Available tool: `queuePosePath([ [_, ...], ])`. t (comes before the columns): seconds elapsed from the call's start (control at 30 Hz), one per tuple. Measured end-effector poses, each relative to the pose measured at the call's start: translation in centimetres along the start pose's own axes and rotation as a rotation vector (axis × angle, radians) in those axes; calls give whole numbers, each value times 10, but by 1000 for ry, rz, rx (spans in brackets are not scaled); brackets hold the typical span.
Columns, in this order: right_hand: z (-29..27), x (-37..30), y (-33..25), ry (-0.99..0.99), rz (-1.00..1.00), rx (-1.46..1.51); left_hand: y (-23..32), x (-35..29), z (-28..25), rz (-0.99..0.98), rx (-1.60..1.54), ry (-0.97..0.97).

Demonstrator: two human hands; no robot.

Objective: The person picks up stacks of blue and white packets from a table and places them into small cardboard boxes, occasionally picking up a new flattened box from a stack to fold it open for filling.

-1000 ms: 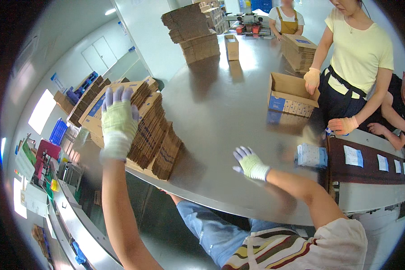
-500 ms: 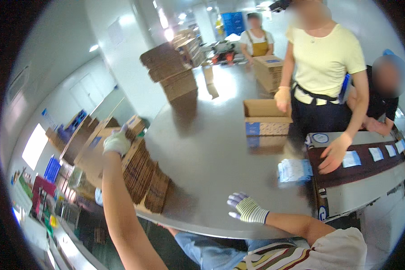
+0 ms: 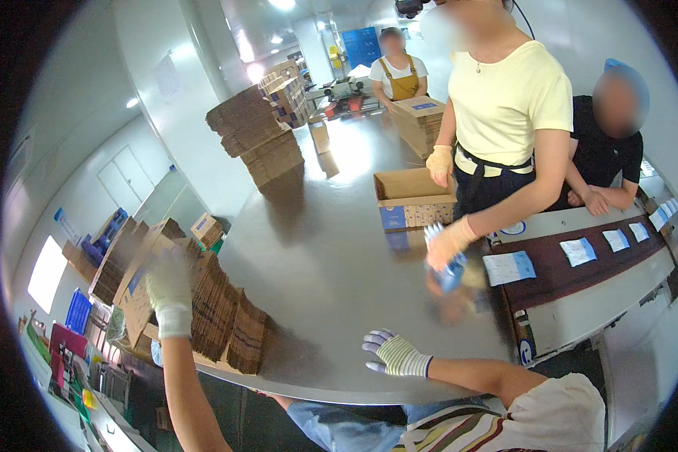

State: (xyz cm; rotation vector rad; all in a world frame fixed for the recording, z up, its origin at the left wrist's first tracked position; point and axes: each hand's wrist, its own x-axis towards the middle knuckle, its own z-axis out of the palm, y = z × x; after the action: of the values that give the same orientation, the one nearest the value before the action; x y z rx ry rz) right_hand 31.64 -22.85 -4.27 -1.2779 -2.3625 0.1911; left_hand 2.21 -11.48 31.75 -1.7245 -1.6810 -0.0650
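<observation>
My left hand [image 3: 169,292], in a whitish glove, is smeared by motion. It overlaps the face of a cardboard piece [image 3: 133,309] beside a row of flattened cartons [image 3: 222,313] standing on edge at the table's left. Its fingers are too blurred to show whether they grip anything. My right hand [image 3: 396,354], in a striped glove with pale purple fingertips, rests at the table's near edge. Those fingers are spread, with nothing in them.
An open carton [image 3: 417,215] stands on the metal table [image 3: 320,294]. Across from me a co-worker's gloved hand [image 3: 456,237] holds blue-white packets [image 3: 450,273]. A conveyor [image 3: 554,290] carries similar packets at right. Stacked cardboard [image 3: 271,154] stands at the back left.
My left hand has moved left and nearer from the top of the flattened cartons. My right hand stays open on the table. The co-worker has picked up the packets beside the conveyor.
</observation>
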Motion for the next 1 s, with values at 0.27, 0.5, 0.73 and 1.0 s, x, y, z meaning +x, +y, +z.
queuePosePath([
  [0.27,-46,-5,24,-66,408,506,84,-149,-68,93,-999,673],
  [0.5,-146,-10,62,794,232,1186,133,-234,-56,-143,-1637,243],
  [0.73,-181,-51,39,720,205,1085,161,-264,-45,-192,-1459,252],
  [1.0,-172,-73,27,719,257,1024,167,-267,-69,-421,-1525,95],
])
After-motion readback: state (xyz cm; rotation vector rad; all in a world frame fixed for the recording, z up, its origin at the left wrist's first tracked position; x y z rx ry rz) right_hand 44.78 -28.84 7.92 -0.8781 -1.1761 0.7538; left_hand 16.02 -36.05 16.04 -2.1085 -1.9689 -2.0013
